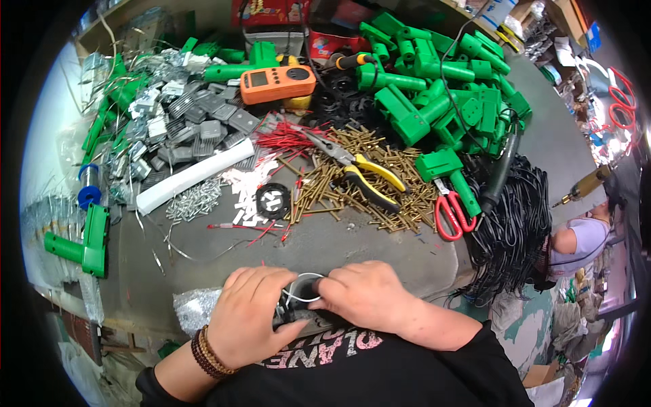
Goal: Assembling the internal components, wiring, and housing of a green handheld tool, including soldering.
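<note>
At the table's near edge, close to my body, my left hand (254, 305) and my right hand (366, 295) are closed on a round part with a thin white rim (305, 277). Its inside looks grey, and something dark shows below it by my left thumb. My fingers cover much of it, so I cannot make out its kind. A crumpled silvery wrapper (194, 308) lies beside my left hand. Beyond the hands are red-tipped wires (247, 226) and a black ring-shaped part (272, 201).
Combination pliers (369, 178) rest on brass rods (325, 197). Green plastic housings (434, 68), an orange multimeter (278, 83), grey blocks (196, 112) and a white strip (196, 175) lie behind. Red-handled scissors (453, 217), black cables (512, 224) and a screwdriver (584, 184) are at right. Another person (583, 241) sits beyond.
</note>
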`<state>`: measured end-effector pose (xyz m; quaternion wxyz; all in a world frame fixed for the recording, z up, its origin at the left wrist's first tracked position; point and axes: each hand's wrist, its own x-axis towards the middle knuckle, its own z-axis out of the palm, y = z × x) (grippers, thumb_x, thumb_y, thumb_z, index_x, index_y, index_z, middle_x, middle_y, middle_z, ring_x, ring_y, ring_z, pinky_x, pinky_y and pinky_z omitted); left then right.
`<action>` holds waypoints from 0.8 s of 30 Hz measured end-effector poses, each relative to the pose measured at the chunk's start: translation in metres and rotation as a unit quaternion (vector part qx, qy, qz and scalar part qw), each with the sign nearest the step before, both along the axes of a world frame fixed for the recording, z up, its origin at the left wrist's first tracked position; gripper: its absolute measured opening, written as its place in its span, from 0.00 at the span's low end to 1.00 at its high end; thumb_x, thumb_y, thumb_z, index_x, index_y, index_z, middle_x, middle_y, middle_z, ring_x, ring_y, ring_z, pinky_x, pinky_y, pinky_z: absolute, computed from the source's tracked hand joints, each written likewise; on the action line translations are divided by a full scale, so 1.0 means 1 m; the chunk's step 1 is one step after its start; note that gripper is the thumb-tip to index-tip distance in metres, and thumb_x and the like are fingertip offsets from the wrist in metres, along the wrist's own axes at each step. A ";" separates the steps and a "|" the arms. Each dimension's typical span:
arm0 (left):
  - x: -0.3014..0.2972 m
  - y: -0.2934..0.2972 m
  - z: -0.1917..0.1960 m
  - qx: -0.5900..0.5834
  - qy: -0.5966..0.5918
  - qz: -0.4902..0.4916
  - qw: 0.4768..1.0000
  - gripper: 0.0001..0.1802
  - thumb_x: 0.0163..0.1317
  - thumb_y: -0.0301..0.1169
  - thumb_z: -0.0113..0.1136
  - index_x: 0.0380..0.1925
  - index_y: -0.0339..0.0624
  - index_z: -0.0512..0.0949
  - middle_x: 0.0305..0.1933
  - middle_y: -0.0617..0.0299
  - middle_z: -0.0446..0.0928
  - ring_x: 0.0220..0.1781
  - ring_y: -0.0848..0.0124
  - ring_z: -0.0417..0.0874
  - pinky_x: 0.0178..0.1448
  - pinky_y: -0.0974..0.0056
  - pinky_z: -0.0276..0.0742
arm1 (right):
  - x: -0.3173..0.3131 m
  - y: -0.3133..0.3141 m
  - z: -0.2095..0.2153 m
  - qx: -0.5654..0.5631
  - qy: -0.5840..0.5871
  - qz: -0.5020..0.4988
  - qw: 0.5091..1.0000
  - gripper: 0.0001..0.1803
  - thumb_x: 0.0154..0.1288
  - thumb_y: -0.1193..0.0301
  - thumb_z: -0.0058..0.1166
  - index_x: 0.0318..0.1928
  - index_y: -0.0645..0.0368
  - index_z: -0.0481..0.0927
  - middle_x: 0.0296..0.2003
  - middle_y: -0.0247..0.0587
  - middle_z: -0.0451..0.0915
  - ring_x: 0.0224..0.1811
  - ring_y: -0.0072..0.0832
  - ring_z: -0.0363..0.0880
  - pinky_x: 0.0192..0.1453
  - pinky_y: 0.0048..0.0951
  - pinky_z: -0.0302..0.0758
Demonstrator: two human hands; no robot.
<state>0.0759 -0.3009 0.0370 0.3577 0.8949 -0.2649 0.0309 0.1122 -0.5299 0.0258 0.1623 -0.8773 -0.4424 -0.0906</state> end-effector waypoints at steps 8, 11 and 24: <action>-0.001 0.008 -0.005 0.024 -0.030 0.002 0.999 0.37 0.46 0.40 0.76 0.56 0.39 0.73 0.53 0.53 0.79 0.55 0.53 0.79 0.62 0.51 0.68 | 0.010 0.008 0.019 0.044 -0.060 -0.034 0.997 0.30 0.49 0.56 0.70 0.53 0.52 0.78 0.51 0.38 0.75 0.46 0.35 0.75 0.47 0.34 0.73; -0.002 0.009 -0.004 0.028 -0.026 0.022 0.999 0.42 0.47 0.41 0.75 0.60 0.35 0.69 0.52 0.49 0.78 0.55 0.51 0.79 0.61 0.51 0.70 | 0.006 0.017 0.030 -0.009 0.019 -0.010 1.000 0.31 0.48 0.56 0.70 0.53 0.51 0.78 0.46 0.35 0.77 0.44 0.32 0.76 0.49 0.31 0.72; 0.000 0.011 0.000 0.012 0.004 -0.008 1.000 0.41 0.46 0.41 0.75 0.60 0.38 0.71 0.50 0.52 0.77 0.50 0.54 0.79 0.55 0.53 0.73 | 0.029 0.001 0.042 -0.181 0.163 0.046 0.969 0.14 0.67 0.57 0.55 0.33 0.55 0.79 0.28 0.40 0.80 0.32 0.38 0.83 0.35 0.37 0.79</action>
